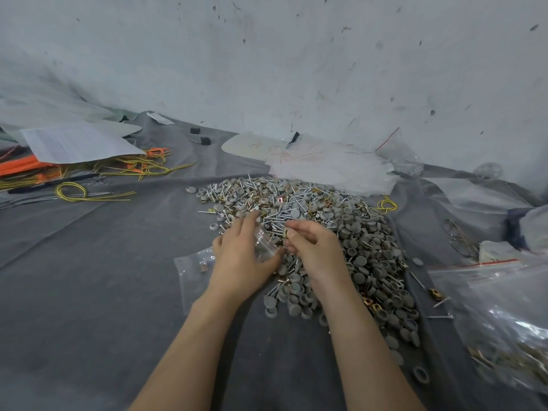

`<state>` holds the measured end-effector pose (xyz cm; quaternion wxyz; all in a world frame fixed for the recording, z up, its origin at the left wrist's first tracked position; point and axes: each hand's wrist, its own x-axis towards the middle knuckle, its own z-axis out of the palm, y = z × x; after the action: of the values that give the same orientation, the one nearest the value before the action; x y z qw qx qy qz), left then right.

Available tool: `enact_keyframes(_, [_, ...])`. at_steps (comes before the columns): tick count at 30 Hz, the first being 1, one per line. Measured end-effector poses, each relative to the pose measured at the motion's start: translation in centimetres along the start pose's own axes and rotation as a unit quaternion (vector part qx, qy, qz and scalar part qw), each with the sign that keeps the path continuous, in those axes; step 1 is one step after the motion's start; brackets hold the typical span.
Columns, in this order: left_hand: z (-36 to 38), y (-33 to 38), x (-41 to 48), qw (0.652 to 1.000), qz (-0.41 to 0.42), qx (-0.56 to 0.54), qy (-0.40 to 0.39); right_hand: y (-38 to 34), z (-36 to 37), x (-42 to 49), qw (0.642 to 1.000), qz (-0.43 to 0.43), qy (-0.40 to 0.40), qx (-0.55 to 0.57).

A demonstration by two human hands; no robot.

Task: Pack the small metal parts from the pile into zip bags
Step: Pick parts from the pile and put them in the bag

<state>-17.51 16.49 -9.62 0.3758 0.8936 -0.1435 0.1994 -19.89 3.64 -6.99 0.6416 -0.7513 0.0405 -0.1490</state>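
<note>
Gripping a zip bag [264,246], left hand [241,259] hides its mouth; right hand [315,252] pinches a half-hidden metal part [286,233].

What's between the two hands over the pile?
Head view: a small clear zip bag, held by the left hand; the right hand pinches what looks like a brass part beside it.

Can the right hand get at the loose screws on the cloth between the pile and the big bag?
Probably yes. The loose screws lie uncovered on bare cloth, just across the pile from the right hand. But it pinches a brass part, so that would have to go first.
</note>
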Motion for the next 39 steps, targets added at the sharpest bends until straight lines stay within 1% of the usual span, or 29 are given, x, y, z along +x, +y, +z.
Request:
enact_keyframes(3, [0.1,-0.1,-0.1,1.000,0.011,0.016,-0.017,0.0,-0.1,0.1,0.999,0.011,0.004,0.053])
enact_keyframes(6, [0.3,-0.1,-0.3,0.996,0.010,0.039,-0.080,0.0,-0.2,0.3,0.997,0.013,0.014,0.074])
enact_keyframes(7, [0.3,0.1,-0.4,0.995,0.018,0.041,-0.088,0.1,-0.3,0.3,0.997,0.012,0.018,0.076])
enact_keyframes(8, [0.3,0.3,-0.5,0.996,0.034,0.036,-0.079,0.1,-0.5,0.4,0.997,0.012,0.022,0.079])
enact_keyframes(11, [0.6,1.9,-0.2,0.996,0.090,-0.009,-0.011,0.1,-1.1,0.7,0.993,0.020,0.039,0.106])
enact_keyframes(13, [1.1,3.4,0.0,0.994,0.098,-0.046,0.001,0.0,-1.4,0.9,0.991,0.026,0.049,0.119])
enact_keyframes(15, [1.7,4.6,0.0,0.994,0.082,-0.078,0.009,0.1,-1.6,1.0,0.991,0.027,0.052,0.120])
enact_keyframes(18, [2.4,5.1,0.1,0.990,0.024,-0.134,0.021,0.2,-1.8,1.0,0.991,0.022,0.048,0.122])
enact_keyframes(21, [2.5,4.8,0.0,0.975,-0.028,-0.218,0.030,0.2,-1.8,1.1,0.990,0.013,0.043,0.133])
enact_keyframes(25, [2.1,4.7,-0.2,0.957,-0.051,-0.285,0.032,0.2,-1.6,1.0,0.994,-0.013,0.041,0.101])
enact_keyframes(29, [1.8,4.6,0.0,0.943,-0.077,-0.324,0.022,0.2,-1.9,0.8,0.994,-0.001,0.026,0.104])
enact_keyframes(34, [1.6,4.4,0.0,0.939,-0.073,-0.337,0.013,0.1,-2.0,0.7,0.996,-0.006,0.012,0.089])
enact_keyframes(36, [1.6,4.3,0.0,0.937,-0.073,-0.341,0.010,0.0,-2.1,0.6,0.997,-0.022,0.000,0.068])
enact_keyframes(39, [1.6,4.3,0.1,0.937,-0.081,-0.340,0.012,-0.2,-2.1,0.4,0.999,-0.050,0.001,-0.003])
